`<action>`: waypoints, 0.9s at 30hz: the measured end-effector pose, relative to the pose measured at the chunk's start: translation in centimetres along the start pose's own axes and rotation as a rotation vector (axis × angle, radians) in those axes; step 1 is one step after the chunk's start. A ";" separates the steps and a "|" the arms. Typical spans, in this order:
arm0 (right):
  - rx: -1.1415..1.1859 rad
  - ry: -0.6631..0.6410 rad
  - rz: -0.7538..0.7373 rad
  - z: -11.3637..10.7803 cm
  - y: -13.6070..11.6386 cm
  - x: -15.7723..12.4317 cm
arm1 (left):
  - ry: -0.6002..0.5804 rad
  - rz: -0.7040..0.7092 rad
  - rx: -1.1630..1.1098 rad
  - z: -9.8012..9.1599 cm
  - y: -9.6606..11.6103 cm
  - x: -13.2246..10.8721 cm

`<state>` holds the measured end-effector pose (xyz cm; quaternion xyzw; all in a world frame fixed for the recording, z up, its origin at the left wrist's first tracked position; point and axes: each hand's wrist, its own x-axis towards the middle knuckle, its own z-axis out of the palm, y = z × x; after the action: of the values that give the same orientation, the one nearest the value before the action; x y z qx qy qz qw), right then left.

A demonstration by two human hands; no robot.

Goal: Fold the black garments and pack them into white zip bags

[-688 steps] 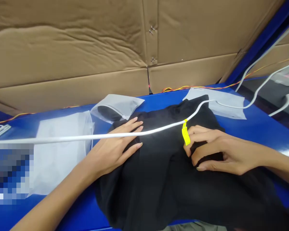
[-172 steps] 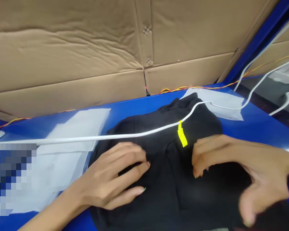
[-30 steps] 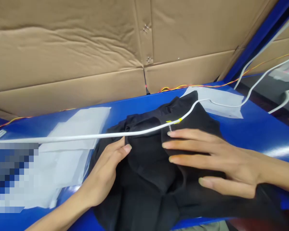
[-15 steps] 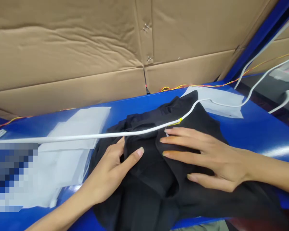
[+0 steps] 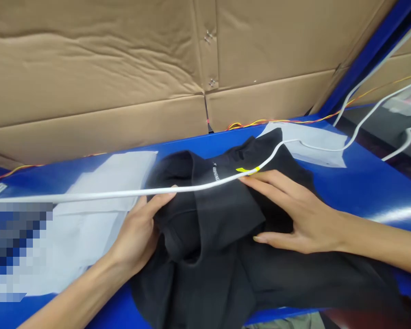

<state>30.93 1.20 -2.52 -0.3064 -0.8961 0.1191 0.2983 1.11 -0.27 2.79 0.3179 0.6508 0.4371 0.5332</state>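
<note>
A black garment (image 5: 226, 214) lies in loose folds on the blue table, with small white lettering (image 5: 215, 172) near its upper middle. My left hand (image 5: 137, 233) grips the garment's left side, thumb on top and the other fingers hidden under the cloth. A rounded open edge of fabric, perhaps a neckline or a waistband, shows beside that thumb. On the right part of the garment rests my right hand (image 5: 301, 219), its thumb and fingers apart. Across the view, in front of the cloth, runs a white cable (image 5: 205, 186) with a yellow mark (image 5: 248, 171) by my right fingertips.
White plastic bags or sheets (image 5: 113, 183) are on the blue table (image 5: 373, 192) at left, and another white sheet (image 5: 322, 144) is at the back right. Behind stands a brown cardboard panel (image 5: 106, 59). Thin yellow and red wires (image 5: 256, 122) run along its base.
My left hand has moved left, carrying a fold of the garment over with it, so more white lettering shows. My right hand has shifted slightly, its fingers now closer together.
</note>
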 end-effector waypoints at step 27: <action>0.065 0.224 0.178 -0.1 0.1 0.4 | -0.041 -0.020 0.052 0.0 -0.3 0.3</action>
<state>30.81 1.56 -2.29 -0.3859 -0.8223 0.1392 0.3944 1.04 -0.18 2.41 0.3341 0.6540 0.4081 0.5424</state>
